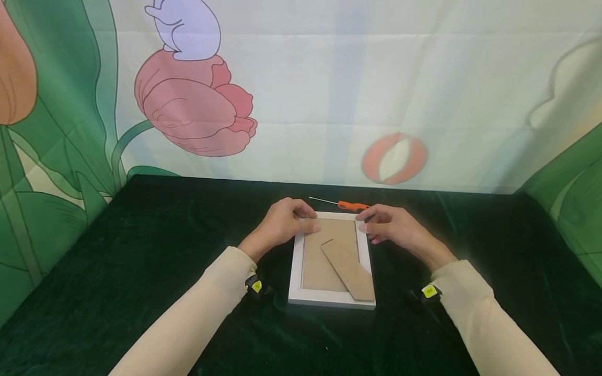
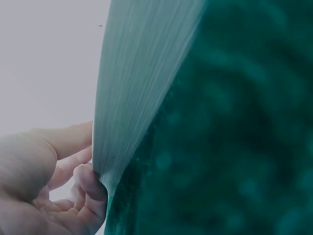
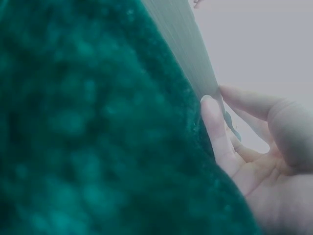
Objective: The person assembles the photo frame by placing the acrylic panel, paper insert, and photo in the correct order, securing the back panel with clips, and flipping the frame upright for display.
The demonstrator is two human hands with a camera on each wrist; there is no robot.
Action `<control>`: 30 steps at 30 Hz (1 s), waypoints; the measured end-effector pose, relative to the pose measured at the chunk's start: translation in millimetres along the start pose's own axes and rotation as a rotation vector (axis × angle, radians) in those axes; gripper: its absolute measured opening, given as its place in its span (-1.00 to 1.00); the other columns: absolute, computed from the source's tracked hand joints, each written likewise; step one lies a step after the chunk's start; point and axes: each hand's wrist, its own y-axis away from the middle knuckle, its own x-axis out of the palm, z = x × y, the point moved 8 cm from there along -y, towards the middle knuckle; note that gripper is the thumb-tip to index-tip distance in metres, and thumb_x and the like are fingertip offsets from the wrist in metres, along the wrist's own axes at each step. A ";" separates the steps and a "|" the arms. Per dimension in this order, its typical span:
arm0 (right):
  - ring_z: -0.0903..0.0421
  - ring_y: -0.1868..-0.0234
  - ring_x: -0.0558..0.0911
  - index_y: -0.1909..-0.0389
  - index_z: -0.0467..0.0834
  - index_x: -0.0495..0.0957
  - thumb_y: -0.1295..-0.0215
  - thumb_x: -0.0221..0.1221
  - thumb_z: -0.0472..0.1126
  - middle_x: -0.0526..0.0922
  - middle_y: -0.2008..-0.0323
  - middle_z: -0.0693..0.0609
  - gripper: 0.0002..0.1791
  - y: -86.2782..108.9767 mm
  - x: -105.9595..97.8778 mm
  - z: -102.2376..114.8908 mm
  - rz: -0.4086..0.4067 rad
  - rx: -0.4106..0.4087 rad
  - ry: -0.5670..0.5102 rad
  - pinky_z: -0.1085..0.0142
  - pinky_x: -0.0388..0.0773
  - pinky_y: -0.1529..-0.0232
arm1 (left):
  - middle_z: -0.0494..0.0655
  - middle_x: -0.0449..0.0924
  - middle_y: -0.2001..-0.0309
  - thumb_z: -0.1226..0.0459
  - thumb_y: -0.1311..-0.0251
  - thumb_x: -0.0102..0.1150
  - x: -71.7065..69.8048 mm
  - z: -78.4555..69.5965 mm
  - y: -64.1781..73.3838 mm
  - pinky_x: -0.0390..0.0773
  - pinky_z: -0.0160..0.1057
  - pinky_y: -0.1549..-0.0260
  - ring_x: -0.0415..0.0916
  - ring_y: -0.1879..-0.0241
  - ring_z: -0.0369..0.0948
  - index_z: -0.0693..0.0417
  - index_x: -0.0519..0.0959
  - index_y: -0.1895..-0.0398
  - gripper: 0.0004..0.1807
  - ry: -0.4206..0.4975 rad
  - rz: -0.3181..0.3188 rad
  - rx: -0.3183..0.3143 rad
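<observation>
A white picture frame [image 1: 296, 266] lies back side up on the dark green cloth. Its brown backing board [image 1: 324, 271] faces me, and a brown stand leg [image 1: 350, 277] lies slanted over the board's lower right part. At the far left corner my left hand [image 1: 287, 222] pinches the frame, thumb over the top face and fingers at the outer edge. My right hand [image 1: 395, 227] grips the far right corner the same way. In the left wrist view, the frame's side [image 2: 132, 83] runs up from the fingers. The right wrist view shows fingertips against the opposite side [image 3: 188, 49].
Just beyond the frame lies a screwdriver [image 1: 352, 206] with an orange handle and thin metal shaft, close to the right fingers. Dark green cloth [image 1: 164, 250] covers the table. Behind it hangs a printed curtain [image 1: 301, 94] with flowers and leaves.
</observation>
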 end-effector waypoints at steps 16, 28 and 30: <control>-0.11 0.08 0.71 -0.29 -0.10 0.58 -0.42 0.39 0.05 0.69 -0.02 -0.11 -0.47 -1.0 -0.6 1.1 0.001 -0.010 0.006 0.15 0.71 -0.05 | -0.05 0.58 0.02 0.19 -0.25 0.55 2.4 -2.1 0.2 0.69 -0.21 0.16 0.47 0.02 -0.07 0.03 0.81 0.04 -0.74 -0.020 -0.002 0.021; -0.10 0.08 0.71 -0.29 -0.10 0.58 -0.43 0.38 0.06 0.69 -0.06 -0.12 -0.47 -0.5 -0.7 0.3 0.007 -0.011 -0.007 0.15 0.70 -0.06 | -0.04 0.59 0.00 0.19 -0.26 0.53 -0.1 -0.1 0.8 0.71 -0.19 0.12 0.50 0.03 -0.06 0.00 0.79 0.02 -0.74 0.005 -0.015 0.000; -0.10 0.08 0.72 -0.29 -0.10 0.58 -0.42 0.39 0.05 0.69 -0.05 -0.11 -0.47 -0.4 -1.0 0.0 0.005 -0.012 -0.010 0.16 0.70 -0.06 | -0.04 0.61 0.02 0.19 -0.26 0.53 -1.6 1.6 -0.1 0.73 -0.20 0.14 0.53 0.06 -0.05 -0.01 0.79 0.01 -0.74 0.031 -0.014 -0.011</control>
